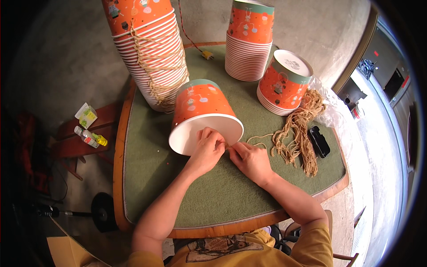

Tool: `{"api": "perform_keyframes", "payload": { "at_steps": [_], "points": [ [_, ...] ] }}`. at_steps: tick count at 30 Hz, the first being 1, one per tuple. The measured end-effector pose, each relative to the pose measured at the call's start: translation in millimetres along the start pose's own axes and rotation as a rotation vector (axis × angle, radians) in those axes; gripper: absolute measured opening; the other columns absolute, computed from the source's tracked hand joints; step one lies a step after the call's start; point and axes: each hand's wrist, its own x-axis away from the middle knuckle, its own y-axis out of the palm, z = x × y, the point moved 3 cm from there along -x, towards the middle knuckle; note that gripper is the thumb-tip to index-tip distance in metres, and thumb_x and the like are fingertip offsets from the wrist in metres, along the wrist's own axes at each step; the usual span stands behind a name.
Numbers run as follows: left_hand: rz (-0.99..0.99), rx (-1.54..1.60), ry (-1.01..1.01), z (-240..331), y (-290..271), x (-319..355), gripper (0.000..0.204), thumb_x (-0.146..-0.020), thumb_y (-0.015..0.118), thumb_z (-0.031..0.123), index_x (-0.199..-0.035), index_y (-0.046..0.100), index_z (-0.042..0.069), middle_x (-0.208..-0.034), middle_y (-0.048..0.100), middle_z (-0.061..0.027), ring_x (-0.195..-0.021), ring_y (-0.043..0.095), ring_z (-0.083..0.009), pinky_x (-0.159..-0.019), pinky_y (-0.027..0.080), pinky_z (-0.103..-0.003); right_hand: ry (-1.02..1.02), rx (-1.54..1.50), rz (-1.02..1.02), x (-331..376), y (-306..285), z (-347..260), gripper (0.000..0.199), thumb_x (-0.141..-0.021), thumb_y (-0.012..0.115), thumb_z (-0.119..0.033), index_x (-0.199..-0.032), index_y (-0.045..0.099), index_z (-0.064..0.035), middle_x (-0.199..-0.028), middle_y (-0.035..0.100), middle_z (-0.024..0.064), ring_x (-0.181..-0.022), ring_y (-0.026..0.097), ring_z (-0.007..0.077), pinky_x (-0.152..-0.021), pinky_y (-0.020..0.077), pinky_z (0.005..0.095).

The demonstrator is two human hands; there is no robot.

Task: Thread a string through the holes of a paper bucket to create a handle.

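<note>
An orange paper bucket (202,103) with a green band and small printed figures lies on its side, its white mouth facing me. In front of that mouth, my left hand (205,150) is closed in a pinch near the lower right rim. Just right of it, my right hand (253,162) is also closed, fingertips almost meeting the left ones. A short bit of tan twine shows between the fingertips; its ends are hidden by my fingers. To the right lies a loose bundle of tan twine (291,138), one strand curling toward my right hand.
A tall stack of orange buckets (151,58) laced with twine stands at back left. Another bucket stack (249,49) and a short upside-down stack (284,84) stand farther right. A black case (319,141) sits by the twine. A yellow plug (207,55) lies at the back.
</note>
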Motion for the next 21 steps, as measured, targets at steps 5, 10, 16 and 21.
{"api": "perform_keyframes", "payload": {
  "at_steps": [5, 10, 16, 21],
  "points": [
    [0.000, -0.002, 0.030, 3, 2, 0, 0.015, -0.086, 0.061, 0.003, -0.099, 0.053, 0.004, -0.110, 0.048, -0.0120, -0.109, 0.044, -0.0368, -0.094, 0.042, -0.046, -0.187, 0.154, 0.090, -1, 1, -7, 0.017, -0.083, 0.067, -0.013, -0.096, 0.058, -0.0072, -0.082, 0.062, 0.0064, -0.064, 0.065, 0.0240, -0.053, 0.0526, 0.0364],
    [0.012, -0.030, 0.073, 8, 5, 1, 0.023, -0.085, 0.061, 0.001, -0.106, 0.052, 0.005, -0.112, 0.048, -0.0126, -0.109, 0.043, -0.0373, -0.095, 0.042, -0.046, -0.260, 0.205, 0.110, -7, -6, -9, 0.020, -0.081, 0.069, -0.012, -0.095, 0.056, -0.0077, -0.081, 0.057, 0.0039, -0.067, 0.064, 0.0205, -0.052, 0.0524, 0.0339],
    [0.019, -0.015, 0.067, 2, 7, 1, 0.029, -0.085, 0.061, 0.000, -0.112, 0.052, 0.005, -0.114, 0.048, -0.0123, -0.109, 0.044, -0.0371, -0.095, 0.042, -0.046, -0.265, 0.190, 0.147, -11, -4, -6, 0.021, -0.079, 0.070, -0.012, -0.093, 0.056, -0.0081, -0.079, 0.056, 0.0034, -0.067, 0.063, 0.0200, -0.053, 0.0520, 0.0331],
    [-0.018, 0.099, -0.001, -2, 1, 0, 0.026, -0.088, 0.066, 0.009, -0.112, 0.057, 0.007, -0.114, 0.052, -0.0096, -0.113, 0.044, -0.0328, -0.098, 0.041, -0.043, -0.281, 0.196, 0.165, -6, -8, -5, 0.021, -0.076, 0.070, -0.010, -0.090, 0.055, -0.0078, -0.078, 0.056, 0.0040, -0.066, 0.063, 0.0208, -0.053, 0.0519, 0.0336]
  ]
}}
